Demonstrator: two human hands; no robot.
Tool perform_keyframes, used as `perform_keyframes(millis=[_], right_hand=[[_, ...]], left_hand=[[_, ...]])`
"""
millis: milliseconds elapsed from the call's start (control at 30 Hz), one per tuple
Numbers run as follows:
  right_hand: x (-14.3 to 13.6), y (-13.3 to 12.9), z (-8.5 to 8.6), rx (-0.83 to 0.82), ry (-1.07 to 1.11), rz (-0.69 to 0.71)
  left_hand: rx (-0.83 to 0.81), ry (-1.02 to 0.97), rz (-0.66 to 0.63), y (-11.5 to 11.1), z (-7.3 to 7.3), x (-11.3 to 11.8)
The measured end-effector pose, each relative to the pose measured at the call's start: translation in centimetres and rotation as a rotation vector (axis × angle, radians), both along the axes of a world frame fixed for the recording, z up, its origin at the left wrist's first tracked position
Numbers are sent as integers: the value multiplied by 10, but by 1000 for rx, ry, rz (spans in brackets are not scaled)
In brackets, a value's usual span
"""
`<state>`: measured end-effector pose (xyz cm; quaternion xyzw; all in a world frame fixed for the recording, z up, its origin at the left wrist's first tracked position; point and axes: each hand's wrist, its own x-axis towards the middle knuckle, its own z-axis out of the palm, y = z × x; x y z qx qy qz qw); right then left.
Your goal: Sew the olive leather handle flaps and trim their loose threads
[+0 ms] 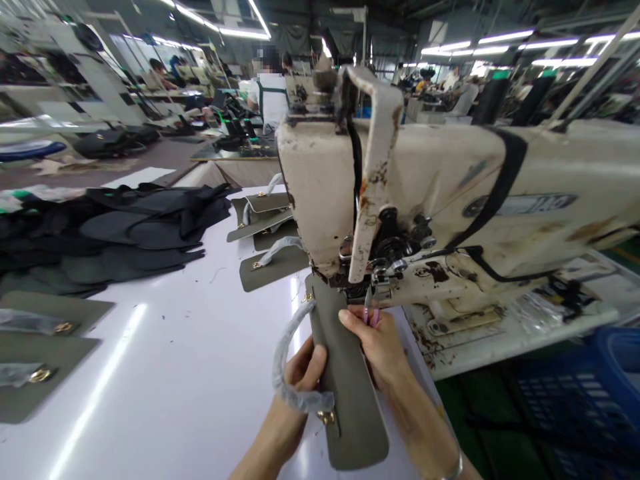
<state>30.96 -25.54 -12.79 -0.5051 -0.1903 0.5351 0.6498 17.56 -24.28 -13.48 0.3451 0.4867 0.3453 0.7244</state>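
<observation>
An olive-grey panel lies lengthwise with its far end under the head of a cream sewing machine. A plastic-wrapped handle with gold fittings arches off its left side. My left hand grips the panel's left edge, thumb on top, inside the handle's curve. On the right edge, my right hand pinches the panel near the machine, thumb above and fingers partly hidden. Small pink-handled snips are also held in my right hand, blades pointing up.
Similar panels with wrapped handles lie behind the machine head and at the left edge. Black cut pieces are heaped at left. A blue basket stands low right. People sit farther back.
</observation>
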Motion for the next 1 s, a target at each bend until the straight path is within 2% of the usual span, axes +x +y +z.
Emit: perform_keyframes(millis=[133, 300, 467, 633, 833, 1000], right_hand=[[1, -7, -2, 13, -112, -3], [1, -17, -6, -4, -145, -20], [6, -24, 0, 23, -58, 60], [17, -25, -1, -27, -205, 31], [27, -21, -9, -13, -452, 33], [28, -21, -5, -22, -543, 25]], left_hand=[[0, -12, -34, 0, -6, 15], [62, 51, 1, 12, -13, 9], [16, 71, -27, 15, -14, 8], [14, 95, -40, 12, -15, 10], [7, 96, -79, 11, -6, 10], [-69, 73, -141, 24, 7, 19]])
